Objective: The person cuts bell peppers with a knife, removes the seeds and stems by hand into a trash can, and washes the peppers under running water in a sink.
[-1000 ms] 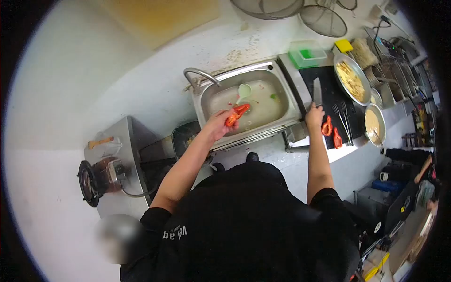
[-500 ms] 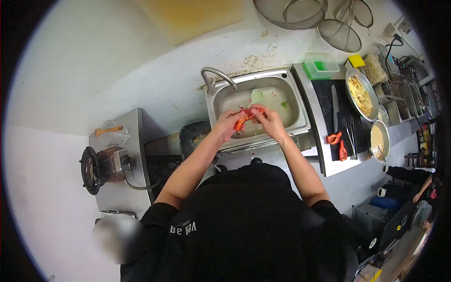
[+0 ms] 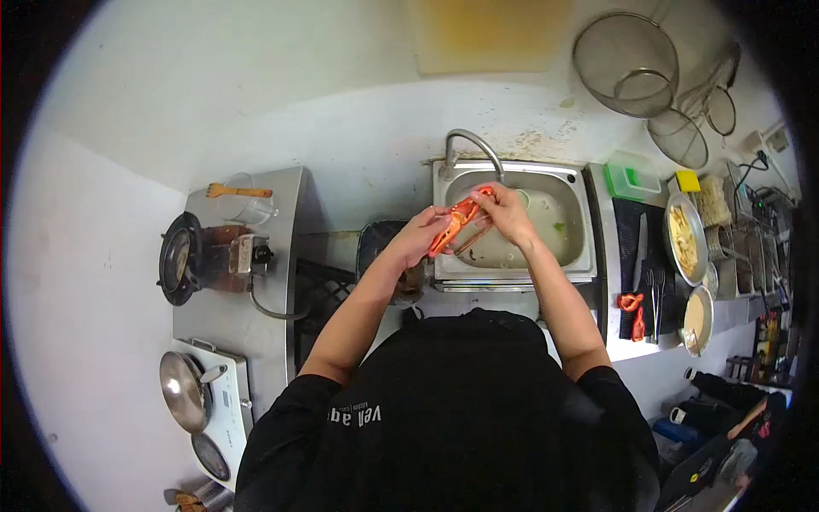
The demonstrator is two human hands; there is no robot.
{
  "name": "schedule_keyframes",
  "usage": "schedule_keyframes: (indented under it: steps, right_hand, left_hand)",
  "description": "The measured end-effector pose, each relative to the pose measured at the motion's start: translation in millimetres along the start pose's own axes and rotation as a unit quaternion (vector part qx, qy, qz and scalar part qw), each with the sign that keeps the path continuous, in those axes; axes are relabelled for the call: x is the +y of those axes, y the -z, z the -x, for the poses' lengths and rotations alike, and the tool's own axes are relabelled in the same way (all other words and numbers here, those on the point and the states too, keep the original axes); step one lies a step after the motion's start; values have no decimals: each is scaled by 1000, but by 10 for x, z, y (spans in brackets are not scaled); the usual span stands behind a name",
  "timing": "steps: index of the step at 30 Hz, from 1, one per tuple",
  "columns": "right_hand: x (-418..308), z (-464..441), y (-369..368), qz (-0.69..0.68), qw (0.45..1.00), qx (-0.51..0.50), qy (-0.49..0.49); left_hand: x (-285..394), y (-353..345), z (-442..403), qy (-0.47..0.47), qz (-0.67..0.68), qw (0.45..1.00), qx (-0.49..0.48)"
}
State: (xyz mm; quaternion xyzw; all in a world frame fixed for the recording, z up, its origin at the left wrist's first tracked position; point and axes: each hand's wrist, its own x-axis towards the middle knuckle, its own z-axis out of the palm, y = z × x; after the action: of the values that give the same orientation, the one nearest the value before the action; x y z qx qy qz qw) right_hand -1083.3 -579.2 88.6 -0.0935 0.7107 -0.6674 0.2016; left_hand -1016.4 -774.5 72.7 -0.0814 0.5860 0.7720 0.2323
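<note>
A red pepper piece [image 3: 461, 218], opened out with its pale inner side showing, is stretched between my two hands over the left part of the steel sink [image 3: 584, 243]. My left hand [image 3: 418, 235] pinches its lower left end near the sink's left rim. My right hand [image 3: 510, 215] grips the upper right end, below the faucet [image 3: 474, 136]. Behind my right hand, a pale green ladle-like item [image 3: 524, 200] is partly hidden in the sink. A small green scrap [image 3: 560, 227] lies in the basin.
Right counter: a black cutting board [image 3: 629, 264] with a knife [image 3: 641, 252], tongs [image 3: 656, 294] and pepper pieces [image 3: 630, 302]; a bowl of cut pale food [image 3: 682, 239] and a bowl of batter [image 3: 697, 317]. A dark bin [image 3: 373, 247] stands left of the sink. A person [image 3: 751, 414] is at far right.
The view has swung left, so the sink and counters appear farther right. My hands have shifted toward the sink's left side, and the pepper piece now appears longer and more opened out.
</note>
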Motion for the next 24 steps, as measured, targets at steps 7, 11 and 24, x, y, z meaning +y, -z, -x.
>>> schedule_keyframes:
  steps: [7,11,24]
  right_hand:
    - [-224,-157,-539,163,980,-11,117]
    - [54,-139,-786,188,969,112,118]
    - [171,-391,-972,-83,989,17,-122]
  left_hand:
    - [-74,376,33,-11,111,993,45]
    - [-49,499,117,-27,76,990,116]
    - [-251,555,186,-274,-360,869,200]
